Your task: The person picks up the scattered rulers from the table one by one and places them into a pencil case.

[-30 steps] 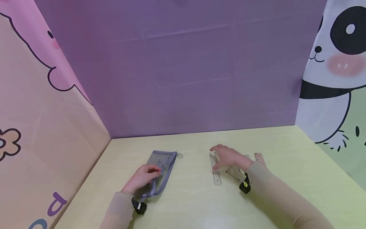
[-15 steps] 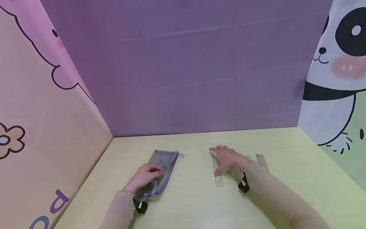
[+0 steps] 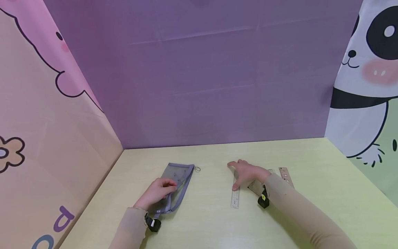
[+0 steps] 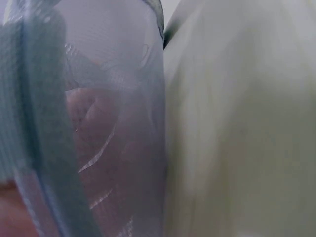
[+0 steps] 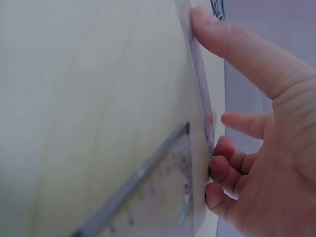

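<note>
A translucent zip pouch (image 3: pixel 174 170) with grey-purple edging lies at left, a small ring at its far corner. My left hand (image 3: pixel 156 192) grips its near part with bent fingers; in the left wrist view, part of that hand shows through the clear layer. To the right, my right hand (image 3: pixel 247 173) holds a clear ruler (image 3: pixel 235 200) on the table. In the right wrist view, the thumb (image 5: pixel 217 32) touches one stretch of the ruler and the curled fingertips meet it farther along. A clear set square (image 5: pixel 153 192) lies beside it, partly hidden by the right wrist in the head view.
A flat strip with holes (image 3: pixel 285 174), perhaps another ruler, lies right of the set square, partly behind the right sleeve. Purple cloth (image 3: pixel 217 86) stands along the table's far edge, and printed cloth panels (image 3: pixel 77 131) border both sides.
The ruler has shifted slightly toward me and tilted, its near end swinging left in the last half second. My right thumb has moved a little nearer with it. The left hand stays on the pouch.
</note>
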A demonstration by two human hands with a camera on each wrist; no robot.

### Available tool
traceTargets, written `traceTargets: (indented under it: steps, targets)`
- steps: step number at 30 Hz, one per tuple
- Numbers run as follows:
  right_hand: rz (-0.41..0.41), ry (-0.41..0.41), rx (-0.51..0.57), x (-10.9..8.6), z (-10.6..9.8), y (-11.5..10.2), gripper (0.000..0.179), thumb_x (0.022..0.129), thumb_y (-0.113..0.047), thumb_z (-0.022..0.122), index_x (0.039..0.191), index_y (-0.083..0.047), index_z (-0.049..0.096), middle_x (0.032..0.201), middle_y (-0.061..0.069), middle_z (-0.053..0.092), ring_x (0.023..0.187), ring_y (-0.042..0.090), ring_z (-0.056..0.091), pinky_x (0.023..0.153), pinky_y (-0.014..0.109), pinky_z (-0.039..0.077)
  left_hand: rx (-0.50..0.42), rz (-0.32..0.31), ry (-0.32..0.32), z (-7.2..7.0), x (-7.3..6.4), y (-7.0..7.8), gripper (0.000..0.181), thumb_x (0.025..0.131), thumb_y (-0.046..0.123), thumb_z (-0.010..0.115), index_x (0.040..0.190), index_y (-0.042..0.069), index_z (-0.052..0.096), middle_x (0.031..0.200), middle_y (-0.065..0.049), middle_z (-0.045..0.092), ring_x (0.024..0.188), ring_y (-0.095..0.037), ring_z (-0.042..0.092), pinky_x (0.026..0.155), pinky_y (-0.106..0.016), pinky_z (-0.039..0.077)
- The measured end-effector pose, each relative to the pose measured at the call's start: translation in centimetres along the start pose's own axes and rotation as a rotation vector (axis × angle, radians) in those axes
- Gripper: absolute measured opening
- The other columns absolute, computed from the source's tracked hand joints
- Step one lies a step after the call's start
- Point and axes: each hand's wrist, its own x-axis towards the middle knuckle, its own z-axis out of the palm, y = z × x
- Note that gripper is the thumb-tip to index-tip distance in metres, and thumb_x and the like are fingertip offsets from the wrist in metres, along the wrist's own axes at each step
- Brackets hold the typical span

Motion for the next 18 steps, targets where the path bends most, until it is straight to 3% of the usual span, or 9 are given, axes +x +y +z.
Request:
traceTargets:
  steps: [7, 10, 14, 18]
  targets:
    - [-0.054, 0.08, 0.011, -0.6, 0.2, 0.4, 0.092, 0.064, -0.033, 0.09, 0.141, -0.008, 0.046, 0.114, 0.012, 0.048, 0.102, 0.026, 0.045, 0.088, 0.046, 0.042, -0.003, -0.005, 0.001, 0.0, 0.1, -0.2, 0.016, 0.093, 0.014, 0.064, 0.102, 0.002, 0.069, 0.092, -0.003, 0.064, 0.071, -0.018, 0.049, 0.06, -0.031, 0.045]
    - [-0.055, 0.121, -0.029, -1.3, 0.4, 0.3, 0.093, 0.063, -0.044, 0.088, 0.14, -0.01, 0.048, 0.126, 0.016, 0.046, 0.113, 0.032, 0.044, 0.091, 0.053, 0.039, -0.001, -0.007, -0.001, -0.1, 0.2, -0.2, 0.017, 0.093, 0.015, 0.064, 0.103, 0.002, 0.07, 0.093, -0.004, 0.064, 0.072, -0.018, 0.05, 0.06, -0.031, 0.046]
    - [-0.052, 0.093, -0.109, -2.0, 0.8, -0.2, 0.11, 0.059, -0.057, 0.086, 0.147, -0.011, 0.039, 0.142, 0.026, 0.037, 0.128, 0.044, 0.037, 0.096, 0.066, 0.031, 0.003, -0.006, -0.001, -0.2, 0.1, -0.1, 0.017, 0.093, 0.015, 0.064, 0.103, 0.002, 0.069, 0.093, -0.004, 0.064, 0.073, -0.018, 0.05, 0.061, -0.032, 0.046]
    - [-0.059, 0.056, -0.169, -2.4, 1.0, -0.9, 0.119, 0.056, -0.059, 0.087, 0.151, -0.011, 0.032, 0.14, 0.027, 0.039, 0.127, 0.045, 0.038, 0.096, 0.065, 0.032, -0.001, -0.007, -0.005, -0.1, 0.1, 0.0, 0.018, 0.093, 0.014, 0.063, 0.103, 0.001, 0.069, 0.092, -0.003, 0.064, 0.072, -0.018, 0.05, 0.061, -0.032, 0.046]
